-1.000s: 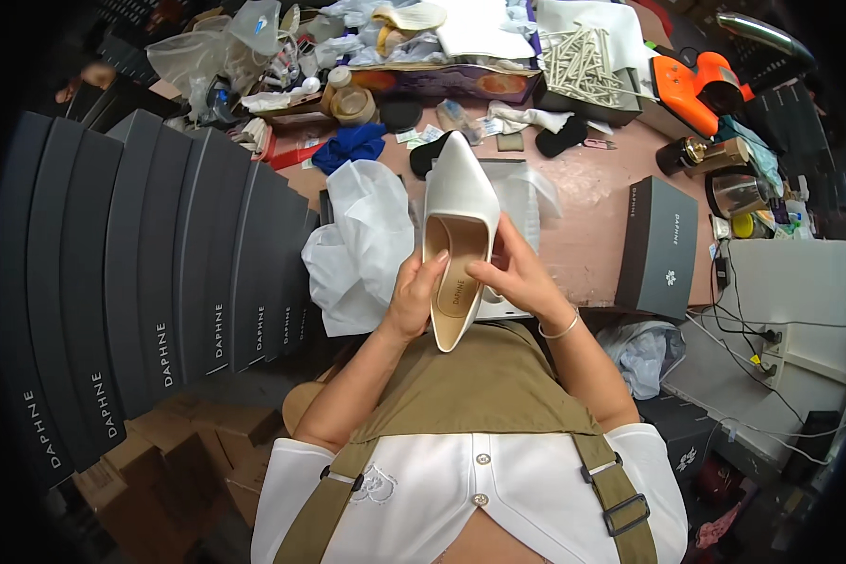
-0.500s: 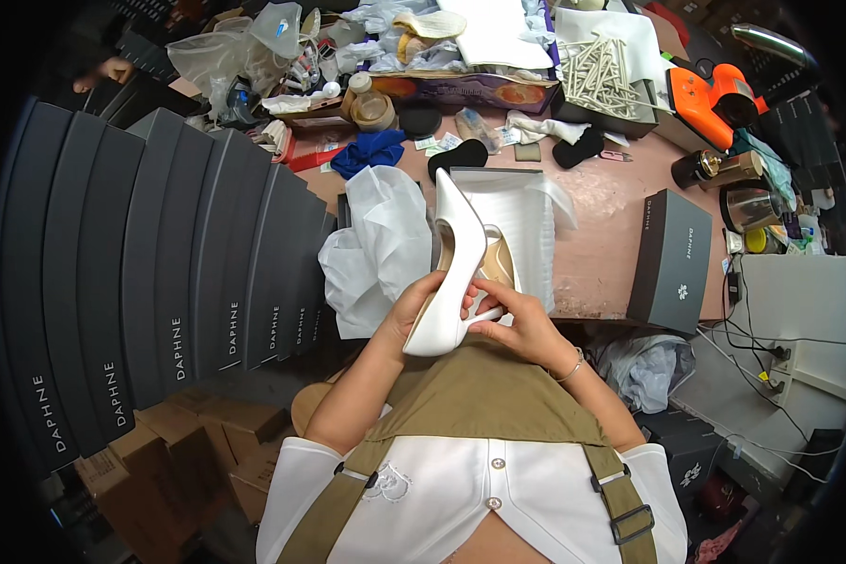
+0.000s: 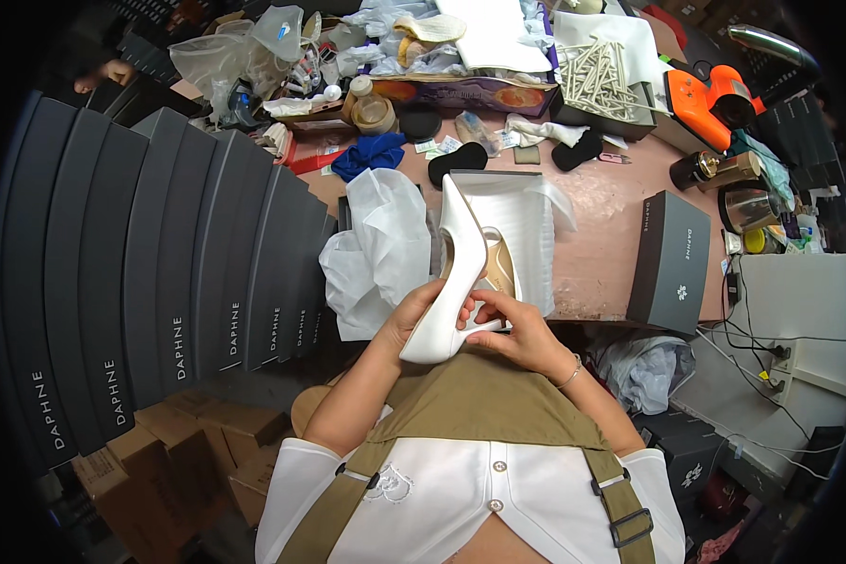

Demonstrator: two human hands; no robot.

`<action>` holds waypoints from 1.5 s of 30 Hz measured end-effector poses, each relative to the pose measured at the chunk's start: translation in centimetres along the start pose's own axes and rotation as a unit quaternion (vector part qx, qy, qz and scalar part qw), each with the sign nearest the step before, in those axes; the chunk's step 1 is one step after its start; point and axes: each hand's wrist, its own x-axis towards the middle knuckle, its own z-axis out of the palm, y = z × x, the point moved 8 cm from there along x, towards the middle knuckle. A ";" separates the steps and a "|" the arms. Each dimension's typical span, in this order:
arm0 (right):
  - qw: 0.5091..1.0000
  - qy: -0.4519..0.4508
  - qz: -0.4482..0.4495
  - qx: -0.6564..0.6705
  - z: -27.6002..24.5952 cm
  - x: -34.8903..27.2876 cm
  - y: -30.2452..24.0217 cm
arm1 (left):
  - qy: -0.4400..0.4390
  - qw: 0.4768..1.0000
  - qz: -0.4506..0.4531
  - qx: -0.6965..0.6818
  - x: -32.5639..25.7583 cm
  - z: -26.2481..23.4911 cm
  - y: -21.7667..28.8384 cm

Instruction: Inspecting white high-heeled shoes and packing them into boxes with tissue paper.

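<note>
A white pointed high-heeled shoe (image 3: pixel 460 268) is held on its side above the table's near edge, its toe pointing away from me. My left hand (image 3: pixel 412 312) wraps round the shoe's back half from the left, with some fingertips showing inside the opening. On the right, my right hand (image 3: pixel 522 331) pinches the slim heel between thumb and fingers. Behind it a second white shoe (image 3: pixel 501 267) lies in the open shoebox (image 3: pixel 534 211), partly hidden by the held one. Crumpled white tissue paper (image 3: pixel 378 244) spills over the box's left side.
Dark shoeboxes (image 3: pixel 94 273) rise in a stack at left. A grey box lid (image 3: pixel 669 263) stands at the table's right. Farther back are black pads (image 3: pixel 458 164), a blue cloth (image 3: pixel 368 154), a bottle (image 3: pixel 371 108), a tray of white sticks (image 3: pixel 596 80) and an orange tool (image 3: pixel 700 108).
The held shoe has dropped slightly toward me and tilted a little. Both hands keep their hold, the right still at the heel.
</note>
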 end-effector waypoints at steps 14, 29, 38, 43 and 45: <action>0.926 0.083 -0.217 -0.298 -0.1 -0.7 -6.7 | 0.060 0.995 0.067 -0.049 0.7 1.3 0.7; 0.802 0.070 0.060 0.590 -3.8 -1.4 3.0 | 0.167 0.941 0.293 0.043 -0.6 1.6 6.9; 0.792 0.057 0.067 0.604 -3.1 -0.6 3.3 | 0.207 0.921 0.314 0.102 -1.9 1.3 7.5; 0.787 0.041 0.051 0.614 -2.9 -0.6 3.9 | 0.245 0.863 0.373 0.236 -3.7 2.3 9.0; 0.791 0.067 0.039 0.608 -3.6 -0.6 4.2 | 0.281 0.724 0.491 0.394 -6.2 4.4 11.4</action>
